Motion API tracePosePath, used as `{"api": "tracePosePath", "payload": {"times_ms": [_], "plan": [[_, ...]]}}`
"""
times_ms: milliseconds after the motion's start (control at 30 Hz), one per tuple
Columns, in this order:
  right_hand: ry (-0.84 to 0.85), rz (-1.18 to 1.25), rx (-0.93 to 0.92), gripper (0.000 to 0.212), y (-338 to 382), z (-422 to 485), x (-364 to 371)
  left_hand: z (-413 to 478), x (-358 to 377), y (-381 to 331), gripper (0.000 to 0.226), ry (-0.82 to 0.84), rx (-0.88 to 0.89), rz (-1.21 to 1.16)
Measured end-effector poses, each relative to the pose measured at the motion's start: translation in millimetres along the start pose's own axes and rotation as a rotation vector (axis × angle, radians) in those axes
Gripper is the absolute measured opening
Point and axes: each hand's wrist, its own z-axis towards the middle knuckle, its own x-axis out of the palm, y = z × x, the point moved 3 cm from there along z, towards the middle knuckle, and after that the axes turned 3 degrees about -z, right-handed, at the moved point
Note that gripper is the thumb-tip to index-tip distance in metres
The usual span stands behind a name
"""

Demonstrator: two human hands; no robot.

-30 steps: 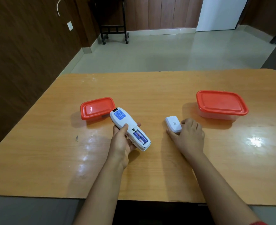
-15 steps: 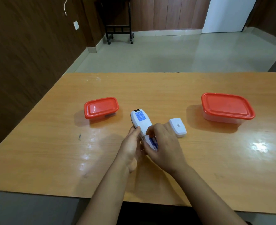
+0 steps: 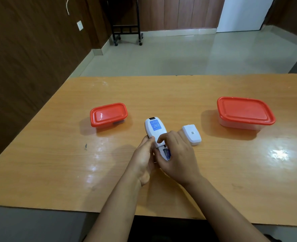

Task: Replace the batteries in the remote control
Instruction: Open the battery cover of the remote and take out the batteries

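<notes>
One white remote (image 3: 155,131), blue-labelled, compartment open.

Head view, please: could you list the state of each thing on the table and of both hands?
remote control: face down, battery bay open, a battery visible inside.
battery cover: off, lying on the table right of the remote.
small red-lidded container: lid on.
large red-lidded container: lid on.
left hand: holding the remote.
right hand: fingers at the battery bay; grip unclear.
</notes>
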Motion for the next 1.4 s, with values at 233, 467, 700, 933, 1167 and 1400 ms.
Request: {"api": "tracePosePath", "payload": {"times_ms": [233,467,700,933,1167,1400], "plan": [[0.107,0.018,0.076,0.042,-6.2,1.1,-7.8,3.2,-7.3,-6.7,0.033,-0.065,0.022,-0.095],[0.239,0.198,0.077,0.018,-10.0,3.5,-9.1,4.0,-17.5,-12.5,0.035,-0.148,0.053,-0.093],[0.077,0.472,0.407,0.012,-33.6,10.3,-21.1,5.3,-21.2,-14.5,0.032,-0.196,0.072,-0.116],[0.148,-0.192,0.386,0.01,-61.7,4.0,-26.0,5.5,-24.0,-13.8,0.032,-0.19,0.076,-0.078],[0.275,-0.392,0.453,0.014,-67.6,-1.7,-14.3,4.1,-23.8,-14.7,0.032,-0.173,0.075,-0.042],[0.223,0.113,0.387,0.012,-48.5,9.1,-18.3,6.8,-25.8,-13.9,0.035,-0.182,0.066,-0.014]]}}
